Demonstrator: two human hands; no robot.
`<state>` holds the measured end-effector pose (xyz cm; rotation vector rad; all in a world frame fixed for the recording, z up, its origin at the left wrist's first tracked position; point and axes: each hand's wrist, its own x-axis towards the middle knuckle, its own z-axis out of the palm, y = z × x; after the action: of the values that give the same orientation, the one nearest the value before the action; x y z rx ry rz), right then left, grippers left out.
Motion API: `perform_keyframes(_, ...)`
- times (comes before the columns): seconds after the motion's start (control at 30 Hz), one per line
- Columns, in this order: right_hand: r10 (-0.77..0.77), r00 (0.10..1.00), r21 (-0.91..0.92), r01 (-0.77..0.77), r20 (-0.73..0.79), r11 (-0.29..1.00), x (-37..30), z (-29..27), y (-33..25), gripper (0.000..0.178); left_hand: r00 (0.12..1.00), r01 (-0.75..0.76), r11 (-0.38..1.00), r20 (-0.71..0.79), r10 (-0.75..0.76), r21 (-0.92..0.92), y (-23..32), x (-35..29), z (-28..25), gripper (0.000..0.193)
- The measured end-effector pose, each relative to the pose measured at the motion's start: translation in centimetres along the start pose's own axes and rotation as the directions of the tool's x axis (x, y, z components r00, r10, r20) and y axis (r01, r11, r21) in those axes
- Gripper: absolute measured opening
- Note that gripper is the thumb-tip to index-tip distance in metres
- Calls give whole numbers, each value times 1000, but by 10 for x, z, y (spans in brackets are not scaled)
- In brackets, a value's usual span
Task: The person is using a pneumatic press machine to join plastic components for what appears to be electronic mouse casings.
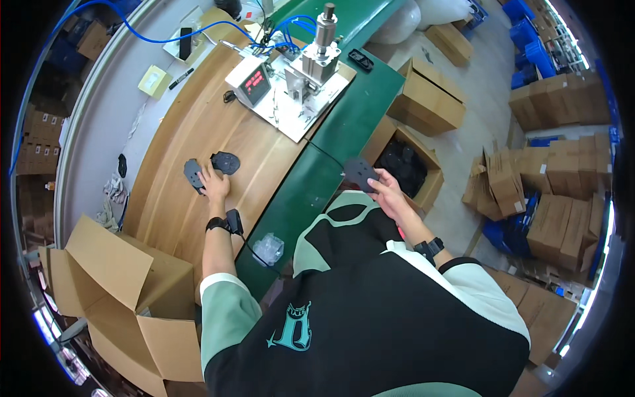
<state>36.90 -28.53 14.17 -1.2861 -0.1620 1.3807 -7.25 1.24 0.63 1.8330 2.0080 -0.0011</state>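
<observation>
My right hand [388, 190] pinches the edge of a flat dark-grey oval plastic part [359, 173] and holds it up, near the green table's edge. My left hand [215, 183] rests on the wooden board with its fingers stretched out, their tips at a dark-grey oval plastic part [192, 173]. A second, darker oval part [226, 162] lies just beyond that hand, beside the first one. An open carton [423, 192] with black pieces in it stands to the right of the table, close to my right hand.
A small press [320, 63] and a control box with a red display [252, 81] stand on the far board. A large open carton [119, 271] is at near left. Crumpled clear plastic [268, 249] lies on the green table [291, 198]. Cartons [428, 99] stand on the right.
</observation>
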Motion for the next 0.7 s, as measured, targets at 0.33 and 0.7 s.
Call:
perform_keyframes(0.33,-349,890,-246,283,-294,927,95,-47,-39,20,969,-166,984,-171,175,66,71,-88,62,72)
perform_keyframes(0.7,-740,511,-825,555,438,-105,306,-54,-48,26,811,-204,978,-551,195,45,92,-105,106,32)
